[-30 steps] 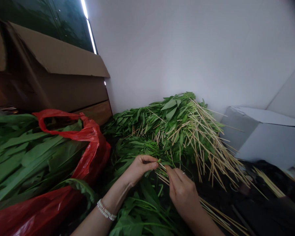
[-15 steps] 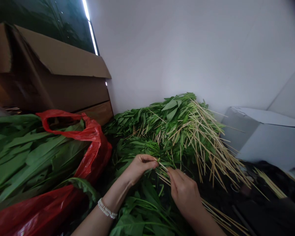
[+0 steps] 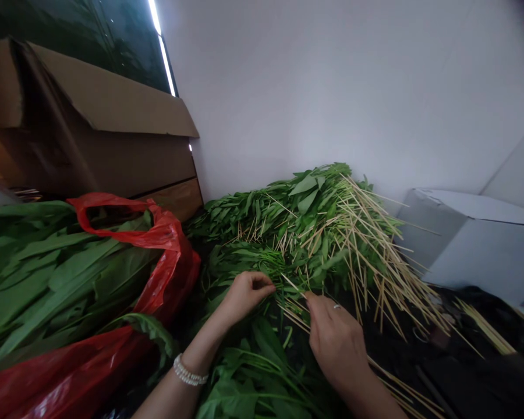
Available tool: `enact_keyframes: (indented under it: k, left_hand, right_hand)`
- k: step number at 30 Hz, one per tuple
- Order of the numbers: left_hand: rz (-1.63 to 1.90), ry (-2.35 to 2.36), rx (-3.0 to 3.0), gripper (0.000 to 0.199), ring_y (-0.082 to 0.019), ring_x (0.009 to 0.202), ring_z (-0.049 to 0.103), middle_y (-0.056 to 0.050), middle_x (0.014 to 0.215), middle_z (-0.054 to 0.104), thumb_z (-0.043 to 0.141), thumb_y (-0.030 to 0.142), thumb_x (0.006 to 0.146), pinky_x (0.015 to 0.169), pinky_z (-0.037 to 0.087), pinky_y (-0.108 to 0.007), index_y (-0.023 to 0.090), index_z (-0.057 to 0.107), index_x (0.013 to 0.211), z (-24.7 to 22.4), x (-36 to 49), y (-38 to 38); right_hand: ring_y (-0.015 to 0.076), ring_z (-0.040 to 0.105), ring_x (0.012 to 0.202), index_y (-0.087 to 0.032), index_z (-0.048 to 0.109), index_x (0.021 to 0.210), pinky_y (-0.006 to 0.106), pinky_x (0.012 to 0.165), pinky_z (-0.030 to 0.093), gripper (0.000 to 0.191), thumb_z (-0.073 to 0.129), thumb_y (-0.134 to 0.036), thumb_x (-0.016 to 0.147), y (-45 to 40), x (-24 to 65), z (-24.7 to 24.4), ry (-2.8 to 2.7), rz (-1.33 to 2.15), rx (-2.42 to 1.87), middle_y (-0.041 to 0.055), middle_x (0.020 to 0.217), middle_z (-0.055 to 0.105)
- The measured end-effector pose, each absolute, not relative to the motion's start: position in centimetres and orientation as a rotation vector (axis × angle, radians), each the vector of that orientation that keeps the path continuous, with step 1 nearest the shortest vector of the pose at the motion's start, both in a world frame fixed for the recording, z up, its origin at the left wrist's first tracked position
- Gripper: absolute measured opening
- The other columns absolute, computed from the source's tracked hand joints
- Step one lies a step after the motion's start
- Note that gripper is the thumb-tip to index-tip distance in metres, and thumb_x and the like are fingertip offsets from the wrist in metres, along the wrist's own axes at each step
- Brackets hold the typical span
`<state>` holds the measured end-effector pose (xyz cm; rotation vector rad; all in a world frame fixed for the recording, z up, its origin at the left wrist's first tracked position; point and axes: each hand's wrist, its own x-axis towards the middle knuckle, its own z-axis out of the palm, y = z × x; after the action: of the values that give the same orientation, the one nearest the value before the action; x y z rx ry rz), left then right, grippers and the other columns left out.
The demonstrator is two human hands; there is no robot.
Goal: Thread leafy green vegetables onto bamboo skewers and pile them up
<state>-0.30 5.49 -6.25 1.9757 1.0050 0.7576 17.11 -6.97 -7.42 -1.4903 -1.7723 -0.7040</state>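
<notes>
My right hand [image 3: 336,334], with a ring on one finger, pinches a thin wooden stick [image 3: 291,283] whose tip points up and left. Just left of that tip is my left hand [image 3: 248,295], its thumb and fingertips pressed together; whatever lies between them is too small to make out. Loose green leaves [image 3: 253,384] lie below both hands. Beyond them is a large heap of leafy stems [image 3: 305,201] with many pale sticks [image 3: 375,250] fanning out to the right. More sticks [image 3: 294,317] lie between my hands.
A red plastic bag [image 3: 170,244] full of long leaves [image 3: 70,279] lies on the left, with an open cardboard box [image 3: 126,157] behind it. At the right stands a white box [image 3: 489,250]. A white wall [image 3: 332,87] rises behind the heap.
My right hand has moved slightly right with the stick, and the stick's tip is now apart from my left fingers. My left hand has shifted a little to the left.
</notes>
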Motion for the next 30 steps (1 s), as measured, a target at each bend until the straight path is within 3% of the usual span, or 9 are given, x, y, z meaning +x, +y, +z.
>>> enact_keyframes:
  k: [6, 10, 14, 19, 24, 30]
  left_hand:
    - [0.352, 1.309, 2.542, 0.019, -0.020, 0.077, 0.060, -0.003, 0.080, 0.068, 0.072, 0.038, 0.067, 0.062, 0.038, -0.026, 0.020, 0.070, 0.074, -7.0, -0.7, 4.8]
    - [0.235, 1.333, 2.606, 0.010, -0.022, 0.083, 0.061, -0.004, 0.083, 0.068, 0.070, 0.029, 0.068, 0.064, 0.039, -0.027, 0.022, 0.069, 0.075, -7.2, -1.1, 4.6]
    - [0.356, 1.185, 2.498, 0.006, -0.019, 0.078, 0.060, -0.003, 0.081, 0.068, 0.062, 0.021, 0.073, 0.066, 0.039, -0.026, 0.020, 0.068, 0.074, -6.8, -1.0, 4.7]
    - [0.759, 0.795, 1.875, 0.017, -0.016, 0.073, 0.061, -0.004, 0.078, 0.068, 0.061, 0.032, 0.080, 0.067, 0.043, -0.025, 0.015, 0.064, 0.082, -6.0, -0.2, 4.8]
    - [0.902, 0.716, 1.247, 0.031, -0.013, 0.068, 0.065, -0.004, 0.074, 0.071, 0.077, 0.035, 0.069, 0.066, 0.045, -0.023, 0.014, 0.066, 0.090, -5.8, -0.2, 5.1]
    - [0.906, 0.716, 1.103, 0.030, -0.012, 0.065, 0.065, -0.003, 0.071, 0.072, 0.083, 0.031, 0.061, 0.063, 0.043, -0.021, 0.014, 0.072, 0.083, -6.0, -0.2, 5.0]
  right_hand:
    - [0.0154, 0.059, 0.070, -0.014, 0.060, 0.101, 0.027, 0.067, 0.039, 0.029, 0.031, -0.015, 0.096, -6.9, 17.1, -7.5, -1.772, -0.666, -1.491, 0.0048, 0.076, 0.064]
    - [0.0161, 0.058, 0.070, -0.013, 0.060, 0.102, 0.028, 0.067, 0.039, 0.029, 0.032, -0.015, 0.097, -7.0, 17.1, -7.6, -1.783, -0.641, -1.472, 0.0047, 0.076, 0.063]
    - [0.0162, 0.056, 0.067, -0.013, 0.061, 0.101, 0.028, 0.065, 0.037, 0.029, 0.033, -0.017, 0.097, -6.9, 17.0, -7.6, -1.792, -0.639, -1.454, 0.0041, 0.073, 0.062]
    - [0.0162, 0.055, 0.064, -0.014, 0.063, 0.099, 0.029, 0.063, 0.036, 0.028, 0.035, -0.017, 0.096, -6.9, 17.1, -7.6, -1.776, -0.692, -1.424, 0.0034, 0.070, 0.060]
    - [0.0143, 0.056, 0.063, -0.012, 0.061, 0.109, 0.027, 0.063, 0.037, 0.030, 0.034, -0.015, 0.096, -7.0, 17.0, -7.7, -1.826, -0.632, -1.402, 0.0031, 0.072, 0.060]
    - [0.0129, 0.058, 0.066, -0.013, 0.061, 0.110, 0.025, 0.063, 0.038, 0.029, 0.035, -0.016, 0.097, -6.9, 16.9, -8.1, -1.818, -0.625, -1.400, 0.0029, 0.072, 0.060]
